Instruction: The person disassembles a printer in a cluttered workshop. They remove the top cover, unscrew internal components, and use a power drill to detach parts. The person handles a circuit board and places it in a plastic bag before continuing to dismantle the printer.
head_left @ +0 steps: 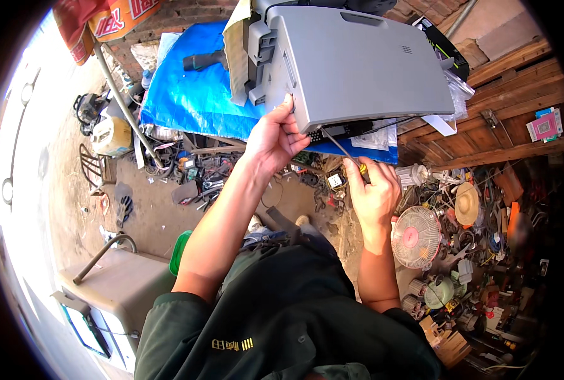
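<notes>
A large grey plastic machine casing, boxy with a slot and a small vent patch, rests on the blue-covered table in front of me. My left hand is closed at the casing's near left corner, thumb up on its side and fingers curled below the edge. In my right hand is a screwdriver, its yellow-and-black handle mostly hidden in my fist. The thin metal shaft slants up and left to the casing's lower front edge, near my left fingers. Where the tip ends under that edge I cannot make out.
A blue tarp covers the table, with a dark power-tool-like object on it. At right stand a wooden cabinet and a fan with a round guard. Scattered parts litter the floor. A beige box-shaped appliance stands lower left.
</notes>
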A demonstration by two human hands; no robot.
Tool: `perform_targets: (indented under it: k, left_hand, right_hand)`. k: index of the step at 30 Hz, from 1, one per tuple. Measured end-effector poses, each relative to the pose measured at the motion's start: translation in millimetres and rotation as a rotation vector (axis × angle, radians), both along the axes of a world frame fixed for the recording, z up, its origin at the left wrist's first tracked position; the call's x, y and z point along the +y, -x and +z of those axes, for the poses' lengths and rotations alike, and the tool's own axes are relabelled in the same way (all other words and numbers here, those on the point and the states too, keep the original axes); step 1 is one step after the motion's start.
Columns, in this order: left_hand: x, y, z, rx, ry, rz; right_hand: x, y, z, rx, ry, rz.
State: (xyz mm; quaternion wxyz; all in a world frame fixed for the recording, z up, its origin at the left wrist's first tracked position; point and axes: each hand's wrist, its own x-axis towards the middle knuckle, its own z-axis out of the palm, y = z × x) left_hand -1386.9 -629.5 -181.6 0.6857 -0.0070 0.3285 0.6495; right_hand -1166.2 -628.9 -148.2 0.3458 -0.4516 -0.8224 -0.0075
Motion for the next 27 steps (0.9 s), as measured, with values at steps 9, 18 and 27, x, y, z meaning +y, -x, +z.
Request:
perform_targets:
  k: [9,18,27]
  left_hand:
    - [2,1,-2,-0.009,-0.027,-0.02]
    - [4,3,-2,-0.056,-0.084,0.008]
    - [8,3,-1,-0.066,-0.065,0.039]
  right_hand:
    - [74,-4,-12,0.075,-0.013,0.409]
    - [64,13,-53,0.342,0.38,0.447]
    - [30,30,-66,0.496,0.456,0.29]
